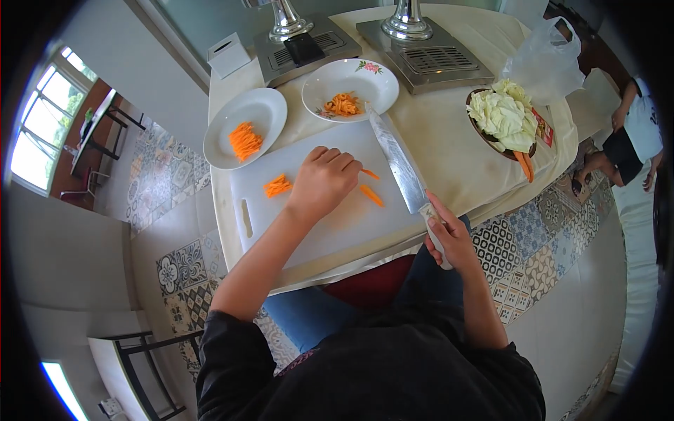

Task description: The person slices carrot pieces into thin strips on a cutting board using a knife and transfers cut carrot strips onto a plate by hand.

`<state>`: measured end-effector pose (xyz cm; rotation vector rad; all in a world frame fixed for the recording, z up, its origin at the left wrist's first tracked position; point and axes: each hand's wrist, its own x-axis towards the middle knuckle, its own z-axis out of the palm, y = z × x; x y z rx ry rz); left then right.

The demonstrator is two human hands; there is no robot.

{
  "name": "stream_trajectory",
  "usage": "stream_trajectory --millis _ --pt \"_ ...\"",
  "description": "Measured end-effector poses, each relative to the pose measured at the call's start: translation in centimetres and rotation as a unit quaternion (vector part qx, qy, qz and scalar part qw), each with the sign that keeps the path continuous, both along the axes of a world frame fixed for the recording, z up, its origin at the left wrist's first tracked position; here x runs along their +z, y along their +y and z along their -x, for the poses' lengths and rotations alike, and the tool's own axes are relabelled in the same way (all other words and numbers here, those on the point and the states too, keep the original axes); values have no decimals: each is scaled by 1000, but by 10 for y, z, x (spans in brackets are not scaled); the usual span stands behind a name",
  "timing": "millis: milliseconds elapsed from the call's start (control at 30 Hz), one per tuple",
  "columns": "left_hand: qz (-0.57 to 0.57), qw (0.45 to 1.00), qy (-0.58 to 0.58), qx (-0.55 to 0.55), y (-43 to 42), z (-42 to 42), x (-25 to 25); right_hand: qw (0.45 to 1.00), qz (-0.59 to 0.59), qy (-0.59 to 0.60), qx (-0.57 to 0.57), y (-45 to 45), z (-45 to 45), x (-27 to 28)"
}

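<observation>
My right hand (449, 235) grips the pale handle of a large kitchen knife (401, 165). Its broad blade points away from me, with the tip by the rim of the flowered plate. My left hand (324, 179) is over the white cutting board (274, 238), fingers curled down and fingertips hidden. Just right of those fingers lie thin carrot slices (372, 196), one close against them. A small pile of carrot sticks (278, 185) rests on the board to the left of that hand.
Behind the board stand a white plate (210, 144) of carrot sticks (245, 142) and a flowered plate (382, 88) of carrot shreds (343, 104). Cabbage (502, 116) fills a bowl at right, beside a plastic bag (544, 59). Metal dispenser bases (439, 59) line the back. Another person (635, 133) is at far right.
</observation>
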<state>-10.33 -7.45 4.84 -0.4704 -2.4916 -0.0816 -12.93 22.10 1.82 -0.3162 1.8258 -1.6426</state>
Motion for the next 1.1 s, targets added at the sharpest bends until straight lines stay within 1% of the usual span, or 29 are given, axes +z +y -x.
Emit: stream_trajectory --millis 100,200,300,333,400,500,600,800,900,1000,1067,1100 --pt "45 999 -6 -12 10 16 -11 1000 -1 5 -1 -2 -1 1" --pt "51 997 -53 -27 13 19 -16 1000 4 10 -2 -1 -1 -1" --pt "-87 994 -59 -36 12 8 -10 1000 16 6 1 0 -2 -2" --pt "-97 992 -75 -35 10 3 -6 1000 15 8 2 0 -2 -1" --pt "-114 987 -106 -35 7 -6 4 1000 23 9 6 -1 -1 -2" --pt "-113 981 -144 -65 11 -13 8 999 39 14 11 0 0 -5" --pt "-110 977 -169 -68 11 -13 -1 999 42 21 7 0 0 -6" --pt "-110 974 -192 -41 0 -30 4 999 39 24 2 1 -3 -1" --pt "-137 965 -220 -29 -10 -46 8 999 33 36 0 4 -3 -4" --pt "-186 960 -206 -37 -20 -55 6 999 22 43 0 6 -7 -4" --pt "-206 955 -210 -19 -23 -56 9 999 18 37 0 7 -12 3" --pt "-216 953 -211 -12 -24 -55 11 998 2 60 9 8 -15 9"
